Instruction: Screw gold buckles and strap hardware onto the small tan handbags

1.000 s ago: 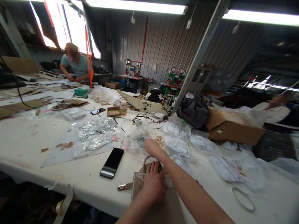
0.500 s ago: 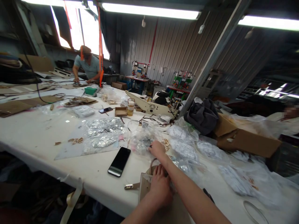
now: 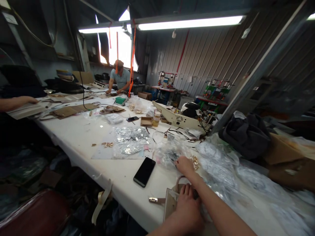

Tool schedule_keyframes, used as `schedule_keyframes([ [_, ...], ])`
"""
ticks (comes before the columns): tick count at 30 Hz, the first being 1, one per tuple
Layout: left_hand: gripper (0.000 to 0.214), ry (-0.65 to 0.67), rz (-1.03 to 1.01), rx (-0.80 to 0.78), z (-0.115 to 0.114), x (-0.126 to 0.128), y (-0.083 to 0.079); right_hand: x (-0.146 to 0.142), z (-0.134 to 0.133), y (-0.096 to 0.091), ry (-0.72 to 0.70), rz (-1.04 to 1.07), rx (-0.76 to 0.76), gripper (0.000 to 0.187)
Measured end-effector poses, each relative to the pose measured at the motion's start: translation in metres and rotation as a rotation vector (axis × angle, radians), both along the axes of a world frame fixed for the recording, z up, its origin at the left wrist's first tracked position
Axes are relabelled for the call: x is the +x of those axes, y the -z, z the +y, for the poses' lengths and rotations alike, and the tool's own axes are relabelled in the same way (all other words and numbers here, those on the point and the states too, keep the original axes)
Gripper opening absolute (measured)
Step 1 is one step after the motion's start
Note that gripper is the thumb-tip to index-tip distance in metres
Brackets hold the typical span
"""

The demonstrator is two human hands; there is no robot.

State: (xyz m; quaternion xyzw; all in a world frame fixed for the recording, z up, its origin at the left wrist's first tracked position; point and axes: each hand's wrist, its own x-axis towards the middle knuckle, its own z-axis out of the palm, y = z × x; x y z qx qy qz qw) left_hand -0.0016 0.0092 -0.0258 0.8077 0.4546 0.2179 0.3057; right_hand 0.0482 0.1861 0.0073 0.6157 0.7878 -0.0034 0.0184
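Note:
My left hand (image 3: pixel 189 205) lies over the top of a beige handbag (image 3: pixel 169 205) near the front edge, its fingers curled onto the bag. A strap with a shiny metal clasp (image 3: pixel 153 200) sticks out to the bag's left, and a handle loop rises beside my fingers. Beyond it, my right hand (image 3: pixel 184 165) reaches to the edge of a clear plastic bag (image 3: pixel 166 152) holding small dark and silvery pieces. Its fingers are pinched together; what is between them is too small to make out. Gold-coloured metal parts (image 3: pixel 195 162) lie just right of that hand.
A black phone (image 3: pixel 144 172) lies left of the handbag. Behind it is a plastic sheet of silvery pieces (image 3: pixel 131 139). Filled clear bags (image 3: pixel 216 155) crowd the right side. A cream machine (image 3: pixel 179 118) lies farther back. One person (image 3: pixel 120 78) works at the far end; another's hand (image 3: pixel 27 100) shows at left.
The view has swung left, so everything sits farther right. Another person's arm and a red seat have come into view at left. Both my hands remain at about the same places on the table.

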Motion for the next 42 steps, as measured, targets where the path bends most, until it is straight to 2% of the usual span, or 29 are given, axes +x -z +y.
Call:
schedule_keyframes([
  [7, 0.085, -0.022, -0.004, -0.067, -0.006, -0.004, -0.017, 0.025, -0.004, 0.002, -0.045, 0.108, 0.026, 0.027],
  [15, 0.077, -0.045, 0.011, -0.062, -0.006, -0.005, -0.025, 0.048, -0.002, 0.014, -0.112, 0.398, 0.039, 0.025],
  [19, 0.081, -0.043, 0.02, -0.066, -0.007, -0.005, -0.026, 0.052, -0.002, 0.019, -0.138, 0.564, 0.079, 0.034],
  [24, 0.082, -0.044, -0.005, -0.053, -0.008, -0.005, -0.024, 0.052, 0.002, 0.024, -0.15, 0.733, 0.087, 0.029],
  [33, 0.083, -0.044, -0.011, -0.068, -0.007, -0.005, -0.025, 0.047, 0.003, 0.027, -0.104, 0.834, 0.071, 0.023],
  [38, 0.081, -0.049, 0.013, -0.074, -0.009, -0.006, -0.027, 0.042, -0.001, 0.022, -0.069, 0.893, 0.062, 0.027],
  [42, 0.079, -0.045, 0.046, -0.062, -0.007, -0.005, -0.023, 0.039, -0.01, 0.003, -0.068, 0.976, 0.044, 0.029],
])
